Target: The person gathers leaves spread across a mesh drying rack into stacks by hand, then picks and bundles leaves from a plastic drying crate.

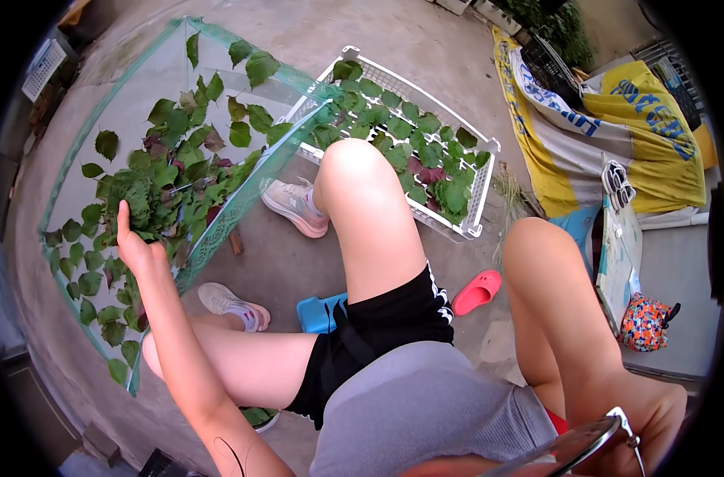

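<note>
My left hand (141,253) is over a net screen with green edging (123,95), its thumb stretched up beside a bunch of green perilla leaves (131,199). The fingers disappear behind the bunch, which they appear to grip. Around it lie many loose perilla leaves (260,69), some showing purple undersides, piled in the middle and spread singly toward the edges. My right arm is bent up at the side, and my right hand (652,413) is close to a pair of glasses (572,449) at the lower right. Its fingers are mostly hidden.
A white plastic crate (477,195) with more leaves stands beyond my knee. I sit over a blue stool (318,314). A red clog (477,292) is on the concrete. Yellow-and-white sacking (640,119), dark crates and a colourful bag (646,322) are at the right.
</note>
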Demonstrator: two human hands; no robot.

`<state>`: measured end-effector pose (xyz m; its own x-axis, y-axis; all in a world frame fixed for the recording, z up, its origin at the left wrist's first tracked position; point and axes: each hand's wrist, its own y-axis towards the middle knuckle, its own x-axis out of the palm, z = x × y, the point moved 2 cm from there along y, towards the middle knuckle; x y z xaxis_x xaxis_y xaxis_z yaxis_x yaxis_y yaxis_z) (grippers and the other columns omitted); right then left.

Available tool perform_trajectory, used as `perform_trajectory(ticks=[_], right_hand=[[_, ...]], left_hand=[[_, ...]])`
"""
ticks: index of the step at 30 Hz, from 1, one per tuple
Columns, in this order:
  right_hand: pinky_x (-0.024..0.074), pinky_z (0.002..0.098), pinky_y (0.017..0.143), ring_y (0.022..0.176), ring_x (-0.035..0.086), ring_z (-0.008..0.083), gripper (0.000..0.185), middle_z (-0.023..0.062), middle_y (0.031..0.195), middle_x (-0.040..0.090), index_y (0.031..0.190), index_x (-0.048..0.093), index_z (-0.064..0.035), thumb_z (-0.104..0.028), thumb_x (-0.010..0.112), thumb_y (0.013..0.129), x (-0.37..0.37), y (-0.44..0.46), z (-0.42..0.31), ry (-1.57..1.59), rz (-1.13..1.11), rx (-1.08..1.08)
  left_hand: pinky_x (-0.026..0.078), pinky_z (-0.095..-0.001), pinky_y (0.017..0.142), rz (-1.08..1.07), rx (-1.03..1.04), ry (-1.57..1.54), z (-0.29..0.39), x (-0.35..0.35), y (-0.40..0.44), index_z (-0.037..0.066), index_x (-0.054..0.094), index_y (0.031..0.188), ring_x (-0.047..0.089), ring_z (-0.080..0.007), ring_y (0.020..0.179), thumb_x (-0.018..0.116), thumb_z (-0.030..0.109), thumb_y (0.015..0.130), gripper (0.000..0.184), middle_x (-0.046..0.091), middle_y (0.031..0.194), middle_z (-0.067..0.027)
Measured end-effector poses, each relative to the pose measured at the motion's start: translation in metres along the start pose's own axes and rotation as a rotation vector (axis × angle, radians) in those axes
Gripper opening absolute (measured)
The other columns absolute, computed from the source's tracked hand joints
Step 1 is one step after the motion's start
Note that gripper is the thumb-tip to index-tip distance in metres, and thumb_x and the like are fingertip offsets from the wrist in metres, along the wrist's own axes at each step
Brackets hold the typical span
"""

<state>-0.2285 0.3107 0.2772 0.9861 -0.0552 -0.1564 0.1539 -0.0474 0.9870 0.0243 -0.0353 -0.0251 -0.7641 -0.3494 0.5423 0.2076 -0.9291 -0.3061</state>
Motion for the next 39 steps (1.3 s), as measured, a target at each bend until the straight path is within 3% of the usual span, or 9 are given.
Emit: perform_trajectory(ticks=[11, 18, 24, 25, 28, 31, 33, 36, 39], right_hand=[[0.0245, 0.0159, 0.041, 0.043, 0.032, 0.0017, 0.036, -0.0083, 0.053, 0.033, 0.052, 0.031, -0.0143, 0.003, 0.051, 0.078, 0.02, -0.014, 0.014, -0.221, 0.244, -0.4], [0.0222, 0.0163, 0.041, 0.041, 0.03, 0.0023, 0.038, -0.0082, 0.049, 0.029, 0.051, 0.029, -0.0138, 0.001, 0.05, 0.079, 0.013, -0.013, 0.0, -0.231, 0.27, -0.433], [0.026, 0.0172, 0.041, 0.042, 0.034, 0.0041, 0.035, -0.0066, 0.052, 0.035, 0.054, 0.032, -0.0134, -0.003, 0.05, 0.082, -0.017, -0.033, 0.006, -0.084, 0.369, -0.514], [0.0252, 0.0191, 0.044, 0.043, 0.036, 0.0042, 0.022, -0.0074, 0.056, 0.044, 0.065, 0.047, -0.0132, -0.015, 0.056, 0.085, -0.026, -0.044, 0.003, 0.015, 0.517, -0.498], [0.0258, 0.0225, 0.046, 0.044, 0.037, 0.0039, 0.021, -0.0071, 0.056, 0.048, 0.069, 0.051, -0.0107, -0.019, 0.057, 0.087, -0.057, -0.082, 0.01, 0.118, 0.578, -0.372], [0.0352, 0.0312, 0.049, 0.058, 0.049, 0.0186, 0.017, 0.0096, 0.079, 0.055, 0.094, 0.05, -0.0083, -0.015, 0.063, 0.086, -0.056, -0.11, 0.044, 0.365, 0.56, 0.163], [0.0377, 0.0307, 0.056, 0.065, 0.049, 0.0176, 0.029, 0.0102, 0.087, 0.055, 0.104, 0.046, -0.007, -0.02, 0.065, 0.085, -0.052, -0.134, 0.075, 0.441, 0.419, 0.38], [0.0424, 0.0337, 0.081, 0.097, 0.051, 0.0189, 0.061, 0.0113, 0.111, 0.051, 0.122, 0.043, -0.004, -0.042, 0.069, 0.082, -0.03, -0.16, 0.112, 0.426, 0.314, 0.791], [0.0348, 0.0427, 0.103, 0.131, 0.035, 0.0262, 0.11, 0.0145, 0.14, 0.033, 0.145, 0.025, -0.003, -0.064, 0.075, 0.067, -0.012, -0.174, 0.126, 0.76, 0.315, 1.322]], left_hand=[[0.056, -0.0433, 0.083, 0.0, 0.007, -0.016, -0.001, 0.004, 0.007, -0.005, 0.061, 0.108, 0.066, -0.0266, 0.092, 0.07, 0.014, 0.084, 0.032, 0.066, 0.108, -0.0123], [0.056, -0.0428, 0.083, -0.019, 0.032, -0.043, 0.009, 0.004, -0.005, -0.004, 0.061, 0.11, 0.066, -0.0264, 0.092, 0.069, 0.015, 0.085, 0.032, 0.066, 0.108, -0.0121], [0.056, -0.0407, 0.082, -0.028, 0.254, -0.031, 0.06, 0.019, -0.048, -0.004, 0.062, 0.109, 0.065, -0.025, 0.093, 0.069, 0.013, 0.085, 0.031, 0.066, 0.107, -0.0119], [0.055, -0.0395, 0.084, -0.044, 0.263, -0.017, 0.072, 0.02, -0.064, -0.004, 0.061, 0.109, 0.065, -0.0249, 0.095, 0.068, 0.014, 0.086, 0.03, 0.066, 0.108, -0.0121], [0.049, -0.0388, 0.093, -0.12, 0.342, 0.068, 0.099, 0.027, -0.128, -0.003, 0.059, 0.117, 0.062, -0.0241, 0.104, 0.064, 0.019, 0.089, 0.036, 0.064, 0.116, -0.0119], [0.049, -0.0369, 0.093, -0.131, 0.43, 0.194, 0.109, 0.036, -0.19, -0.003, 0.056, 0.122, 0.062, -0.0226, 0.104, 0.063, 0.018, 0.089, 0.039, 0.063, 0.116, -0.0116], [0.049, -0.0364, 0.092, -0.197, 0.419, 0.331, 0.104, 0.05, -0.23, -0.003, 0.054, 0.123, 0.062, -0.0228, 0.104, 0.063, 0.015, 0.088, 0.04, 0.062, 0.116, -0.0119], [0.051, -0.0352, 0.089, -0.428, 0.269, 0.438, 0.08, 0.077, -0.27, -0.003, 0.054, 0.121, 0.062, -0.0223, 0.101, 0.065, 0.009, 0.084, 0.041, 0.062, 0.114, -0.0135], [0.048, -0.0329, 0.09, -0.541, -0.014, 0.401, 0.046, 0.087, -0.275, -0.001, 0.055, 0.117, 0.06, -0.0192, 0.101, 0.07, 0.006, 0.08, 0.04, 0.062, 0.113, -0.0111]])
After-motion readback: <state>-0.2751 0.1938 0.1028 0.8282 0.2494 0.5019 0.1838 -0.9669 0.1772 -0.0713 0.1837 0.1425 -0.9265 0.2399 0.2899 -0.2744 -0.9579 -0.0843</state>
